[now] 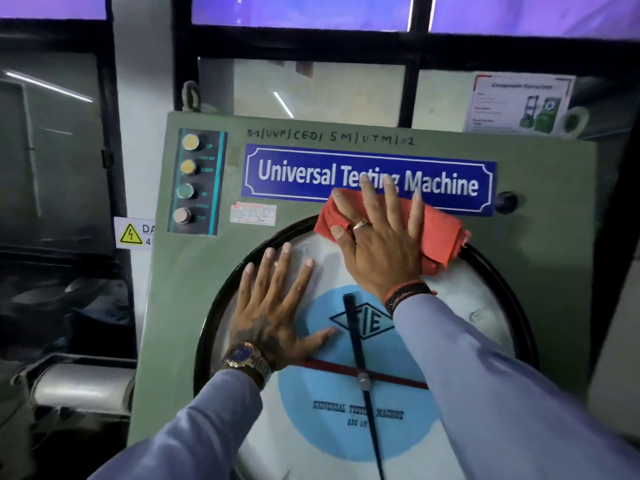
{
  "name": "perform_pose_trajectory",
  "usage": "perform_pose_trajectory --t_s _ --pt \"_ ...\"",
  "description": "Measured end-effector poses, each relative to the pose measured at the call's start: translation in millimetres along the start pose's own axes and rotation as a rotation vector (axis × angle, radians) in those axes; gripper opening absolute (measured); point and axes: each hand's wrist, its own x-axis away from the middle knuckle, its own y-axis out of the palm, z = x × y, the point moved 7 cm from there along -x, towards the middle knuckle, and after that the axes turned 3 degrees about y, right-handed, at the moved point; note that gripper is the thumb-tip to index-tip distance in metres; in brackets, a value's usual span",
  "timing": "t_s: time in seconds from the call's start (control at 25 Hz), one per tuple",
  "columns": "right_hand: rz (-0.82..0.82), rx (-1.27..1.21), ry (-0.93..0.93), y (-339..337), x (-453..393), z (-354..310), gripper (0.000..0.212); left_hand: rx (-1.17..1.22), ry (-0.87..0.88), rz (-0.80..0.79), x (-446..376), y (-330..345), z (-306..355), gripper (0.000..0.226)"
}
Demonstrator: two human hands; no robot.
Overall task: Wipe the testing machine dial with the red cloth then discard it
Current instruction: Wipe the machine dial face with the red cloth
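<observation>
Head camera, close, facing forward-down onto dial [460,292], both forearms entering.

Cloth [436,230] on dial's [485,299] upper rim (nameplate [298,174] above).

Ahead of me a wall of windows [304,10] in thick black frames [180,53] glows violet along the top row. The lower panes [55,150] are dark grey glass, and white streaks of tube-light reflection [283,105] slant across them. A white wall strip [142,64] runs between the frames. A printed poster [519,103] showing green machines is stuck to the glass at my upper right. Low on my left a yellow electrical-hazard sign [133,233] sits on the white strip, and below it lies a dull metal cylinder [83,388] in shadow. The room is dim overall.
</observation>
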Motion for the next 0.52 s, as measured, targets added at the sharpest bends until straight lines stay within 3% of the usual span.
perform_pose_trajectory --t_s 0.24,0.4,0.52 --pt "0.002 0.105 0.372 -22.0 84.0 122.4 0.076 -0.079 0.077 -0.027 -44.1 10.6 40.5 0.119" --pt "-0.013 0.049 0.464 -21.9 80.8 121.6 0.067 -0.073 0.047 -0.022 -26.2 16.2 20.7 0.120" --pt "-0.001 0.033 0.367 -17.5 54.3 94.6 0.066 -0.056 0.012 -0.014 -5.3 15.3 4.8 0.119"
